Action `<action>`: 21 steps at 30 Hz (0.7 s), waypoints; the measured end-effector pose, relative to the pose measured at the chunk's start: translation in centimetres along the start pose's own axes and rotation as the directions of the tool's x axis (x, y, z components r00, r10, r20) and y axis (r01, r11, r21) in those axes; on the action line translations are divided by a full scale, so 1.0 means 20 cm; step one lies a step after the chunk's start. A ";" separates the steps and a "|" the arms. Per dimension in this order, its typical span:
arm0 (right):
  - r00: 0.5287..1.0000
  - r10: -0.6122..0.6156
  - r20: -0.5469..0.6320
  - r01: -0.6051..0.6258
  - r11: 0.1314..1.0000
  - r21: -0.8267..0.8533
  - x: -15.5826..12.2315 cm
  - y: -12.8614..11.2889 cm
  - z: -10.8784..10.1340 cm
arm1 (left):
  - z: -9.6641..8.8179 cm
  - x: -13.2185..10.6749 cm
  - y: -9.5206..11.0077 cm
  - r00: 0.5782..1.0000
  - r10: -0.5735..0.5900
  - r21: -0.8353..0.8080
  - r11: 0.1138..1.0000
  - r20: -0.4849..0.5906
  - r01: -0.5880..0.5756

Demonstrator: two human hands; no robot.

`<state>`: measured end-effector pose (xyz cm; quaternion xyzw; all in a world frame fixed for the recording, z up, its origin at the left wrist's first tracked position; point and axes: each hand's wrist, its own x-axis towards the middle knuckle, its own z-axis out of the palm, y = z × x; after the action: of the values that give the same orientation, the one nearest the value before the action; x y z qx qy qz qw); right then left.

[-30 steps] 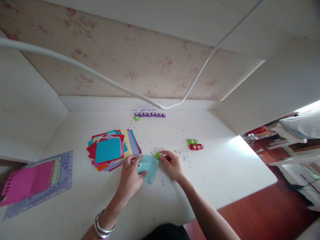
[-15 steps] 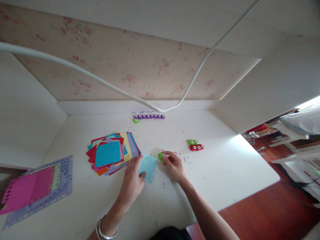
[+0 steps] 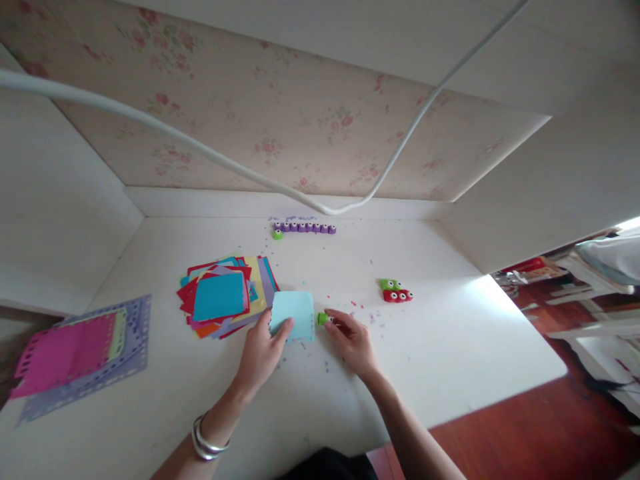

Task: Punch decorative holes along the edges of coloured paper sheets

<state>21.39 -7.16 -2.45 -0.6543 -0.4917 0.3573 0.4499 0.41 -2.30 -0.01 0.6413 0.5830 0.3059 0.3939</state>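
Note:
Between thumb and fingers, my left hand [image 3: 263, 350] grips a light blue square of paper [image 3: 299, 308] with small punched holes along its edges. My right hand [image 3: 353, 343] is closed on a small green craft punch [image 3: 323, 319], held just off the paper's right edge. To the left lies a loose pile of coloured paper squares [image 3: 220, 297], a blue one on top. Tiny paper cut-outs are scattered around both hands.
A row of purple punches [image 3: 305, 228] with one green punch [image 3: 277, 235] stands near the back wall. Green and red punches [image 3: 397, 293] sit at the right. Pink and purple hole-edged sheets [image 3: 67, 360] lie at far left. A white cable [image 3: 327, 211] hangs across the front.
The light blue paper has turned more upright and squared to me, its bottom edge swung up. The green punch now sits slightly apart from its right edge. My view has tilted a little.

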 end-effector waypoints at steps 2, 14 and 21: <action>1.000 -0.020 0.005 0.020 0.999 -0.029 -0.01 -0.01 0.01 | 0.00 0.00 0.01 1.000 -0.007 -0.033 0.999 0.011 0.007; 1.000 -0.004 -0.011 0.004 1.000 -0.001 0.01 -0.02 0.03 | 0.01 -0.01 0.02 0.999 0.030 0.036 0.999 0.024 -0.030; 0.999 -0.047 -0.008 0.047 0.999 -0.028 0.01 -0.03 0.03 | 0.01 -0.02 0.02 0.999 0.038 0.072 0.997 0.020 -0.040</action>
<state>20.68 -6.72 -2.07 -0.6503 -0.5098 0.3370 0.4513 0.80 -2.67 0.24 0.6693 0.5773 0.2861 0.3700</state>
